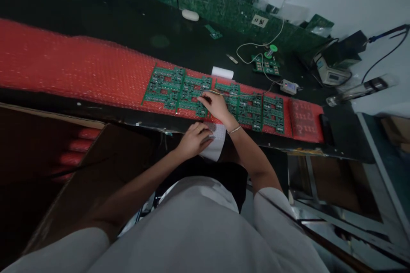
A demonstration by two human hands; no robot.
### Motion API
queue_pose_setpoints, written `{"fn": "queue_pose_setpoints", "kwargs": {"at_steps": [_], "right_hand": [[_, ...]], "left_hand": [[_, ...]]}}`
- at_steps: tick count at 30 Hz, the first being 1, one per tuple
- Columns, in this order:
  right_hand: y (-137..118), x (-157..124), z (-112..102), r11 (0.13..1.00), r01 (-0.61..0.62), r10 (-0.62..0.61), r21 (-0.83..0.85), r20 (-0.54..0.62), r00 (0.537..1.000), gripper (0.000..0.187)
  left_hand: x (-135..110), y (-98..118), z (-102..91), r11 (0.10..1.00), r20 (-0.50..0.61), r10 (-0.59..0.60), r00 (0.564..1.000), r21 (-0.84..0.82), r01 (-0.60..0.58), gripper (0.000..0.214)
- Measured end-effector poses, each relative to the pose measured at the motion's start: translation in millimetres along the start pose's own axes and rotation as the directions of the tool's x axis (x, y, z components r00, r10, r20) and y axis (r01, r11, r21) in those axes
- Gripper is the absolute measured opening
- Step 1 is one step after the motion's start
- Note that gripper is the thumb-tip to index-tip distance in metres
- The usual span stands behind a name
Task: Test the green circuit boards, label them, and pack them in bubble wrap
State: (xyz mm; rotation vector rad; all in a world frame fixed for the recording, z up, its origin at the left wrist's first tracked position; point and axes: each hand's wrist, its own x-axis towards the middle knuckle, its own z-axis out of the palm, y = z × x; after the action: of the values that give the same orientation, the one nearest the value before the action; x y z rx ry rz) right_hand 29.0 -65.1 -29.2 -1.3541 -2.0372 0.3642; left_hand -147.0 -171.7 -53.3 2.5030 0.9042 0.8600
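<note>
Several green circuit boards (165,86) lie side by side on a red bubble-wrap strip (105,66) along the bench. Over the middle boards hovers my right hand (215,104), its thumb and fingertips pinched together. Anything in that pinch is too small to make out. A thin cord runs by my right wrist. At the bench's front edge, my left hand (194,140) grips a white strip of small labels (218,138) that hangs down towards my lap. Just behind the boards sits a white roll (222,72).
Beyond the boards are a solder spool (271,50), a separate board (266,65), a small grey box (289,87) on a cord and a white oval object (190,15). Green-walled bins (218,2) line the back. A cardboard box (105,158) stands below left.
</note>
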Motion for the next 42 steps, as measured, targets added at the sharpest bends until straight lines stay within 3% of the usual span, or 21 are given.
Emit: {"fn": "queue_pose_setpoints", "kwargs": {"at_steps": [3, 9, 15, 20, 23, 26, 32, 39, 42], "right_hand": [[-2, 0, -1, 1.0, -0.002, 0.002, 0.006, 0.001, 1.0, 0.026], [-1, 0, -1, 1.0, -0.001, 0.001, -0.006, 0.005, 1.0, 0.025], [2, 1, 0, 1.0, 0.0, 0.0, -0.024, 0.012, 1.0, 0.028], [2, 0, 2, 1.0, -0.004, 0.004, -0.016, 0.021, 1.0, 0.028], [2, 0, 2, 1.0, -0.009, 0.009, -0.01, 0.007, 1.0, 0.027], [3, 0, 3, 1.0, -0.003, 0.003, -0.017, 0.008, 1.0, 0.027], [2, 1, 4, 0.999, 0.011, -0.01, -0.036, 0.017, 1.0, 0.023], [-2, 1, 1, 0.999, 0.013, -0.012, -0.039, 0.032, 0.999, 0.02], [-1, 0, 1, 0.999, 0.007, -0.006, -0.032, 0.036, 0.999, 0.017]], "left_hand": [[-3, 0, 15.0, 0.998, 0.024, 0.025, 0.999, 0.049, -0.026, 0.014], [-7, -3, 25.0, 0.996, -0.062, 0.036, 0.997, 0.082, -0.03, 0.018], [-16, 5, 31.5, 0.998, -0.064, -0.067, 0.996, -0.02, 0.065, 0.018], [-2, -1, 0.1, 0.978, -0.128, -0.172, 0.977, -0.138, 0.155, 0.017], [24, -21, -30.0, 0.96, -0.157, -0.265, 0.951, -0.136, 0.245, 0.018], [49, -44, -47.7, 0.942, -0.098, -0.335, 0.937, -0.054, 0.331, 0.014], [68, -61, -44.2, 0.923, 0.022, -0.379, 0.925, 0.078, 0.376, 0.016], [73, -49, -44.8, 0.904, 0.044, -0.404, 0.914, 0.169, 0.392, 0.012], [70, -41, -45.3, 0.897, -0.017, -0.406, 0.914, 0.182, 0.402, 0.015]]}}
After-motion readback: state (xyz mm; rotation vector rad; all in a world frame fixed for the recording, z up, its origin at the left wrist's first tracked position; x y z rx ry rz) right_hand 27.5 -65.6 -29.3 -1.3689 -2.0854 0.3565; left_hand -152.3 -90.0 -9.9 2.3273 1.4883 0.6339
